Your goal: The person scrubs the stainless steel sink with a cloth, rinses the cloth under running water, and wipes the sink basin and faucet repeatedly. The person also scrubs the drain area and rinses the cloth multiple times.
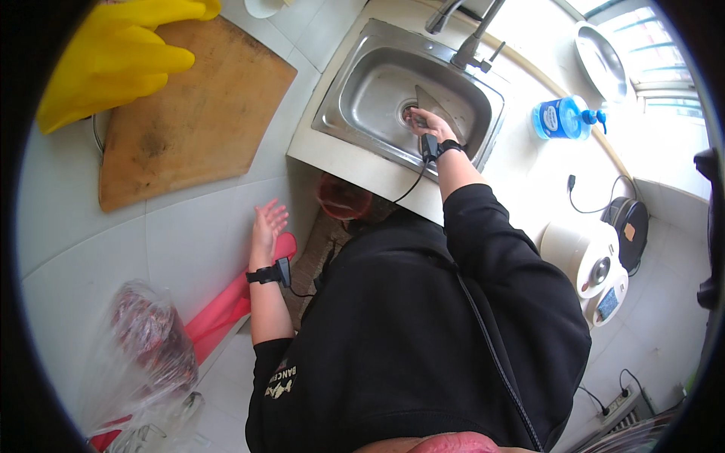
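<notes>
My right hand (431,123) reaches down into a stainless steel sink (368,93), palm turned partly up beside the drain (406,109). Its fingers are bent over a small dark and reddish patch at the drain, and whether they grip anything is unclear. A brownish triangular patch (439,107) shows on the basin floor behind the hand; it could be a flat piece or a shadow. My left hand (272,219) is raised by the tiled wall, fingers apart and holding nothing. Below it runs pink sheet-like material (224,303).
A faucet (467,51) stands behind the sink. A blue soap pump bottle (561,118), a white appliance (578,255) and a metal bowl (601,61) are to the right. Yellow rubber gloves (122,56) hang over a wooden board (198,107) on the left. A filled plastic bag (153,334) hangs lower left.
</notes>
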Action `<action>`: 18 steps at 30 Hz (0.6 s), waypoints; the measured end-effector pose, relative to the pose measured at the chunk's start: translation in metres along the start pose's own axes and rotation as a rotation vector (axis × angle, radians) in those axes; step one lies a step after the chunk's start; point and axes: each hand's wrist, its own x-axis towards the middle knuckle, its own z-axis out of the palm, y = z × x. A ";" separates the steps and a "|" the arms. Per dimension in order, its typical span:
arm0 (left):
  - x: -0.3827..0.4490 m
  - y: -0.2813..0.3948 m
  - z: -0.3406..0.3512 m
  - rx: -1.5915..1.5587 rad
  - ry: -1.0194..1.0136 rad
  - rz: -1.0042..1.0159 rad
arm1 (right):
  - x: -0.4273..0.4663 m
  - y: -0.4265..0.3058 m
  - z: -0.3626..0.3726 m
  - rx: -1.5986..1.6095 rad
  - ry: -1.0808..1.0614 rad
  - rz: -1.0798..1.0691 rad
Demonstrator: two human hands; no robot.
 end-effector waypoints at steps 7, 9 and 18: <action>-0.016 0.013 0.015 0.024 -0.014 0.113 | 0.009 -0.001 0.007 0.353 0.040 -0.057; -0.019 0.014 0.019 0.022 -0.021 0.140 | -0.001 -0.002 0.013 0.477 -0.011 -0.012; -0.021 0.009 0.026 0.033 -0.025 0.181 | -0.031 -0.002 0.024 -0.044 0.208 -0.163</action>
